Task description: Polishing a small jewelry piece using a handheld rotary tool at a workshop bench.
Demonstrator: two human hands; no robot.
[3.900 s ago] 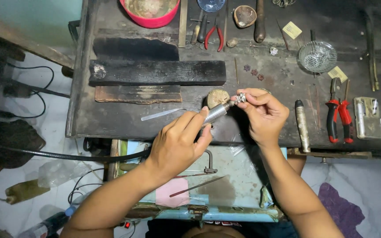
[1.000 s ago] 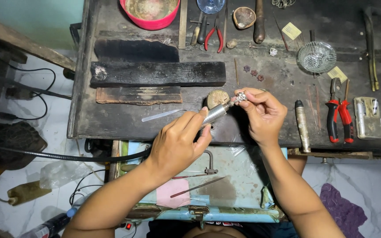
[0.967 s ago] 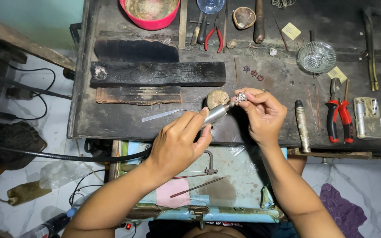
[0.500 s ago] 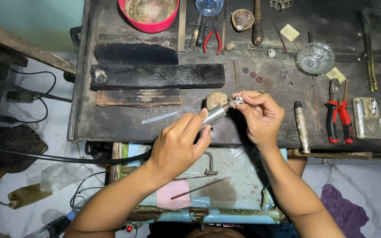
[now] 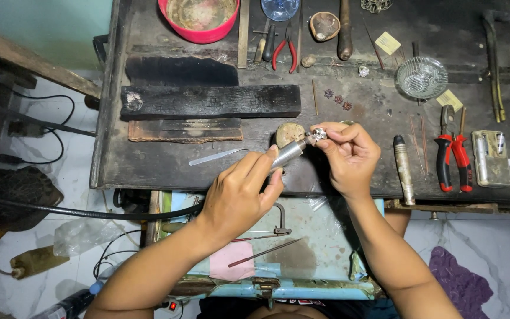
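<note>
My left hand (image 5: 240,192) grips a silver rotary handpiece (image 5: 289,152) like a pen, its tip pointing up and right. A black flexible shaft (image 5: 60,211) runs from it off to the left. My right hand (image 5: 349,155) pinches a small silver jewellery piece (image 5: 319,135) between thumb and fingers, and the handpiece tip touches it. Both hands hover at the near edge of the dark wooden workbench (image 5: 166,162), beside a round wooden peg (image 5: 288,133).
Charred wooden blocks (image 5: 208,100) lie at the left of the bench. Red-handled pliers (image 5: 453,153), a metal lighter case (image 5: 490,158), a wire strainer (image 5: 421,77) and a red bowl (image 5: 199,18) stand around. A light-blue drawer tray (image 5: 320,236) with thin tools sits below my hands.
Both hands hold the same pose, the handpiece tip staying against the small piece. Only the view has shifted slightly.
</note>
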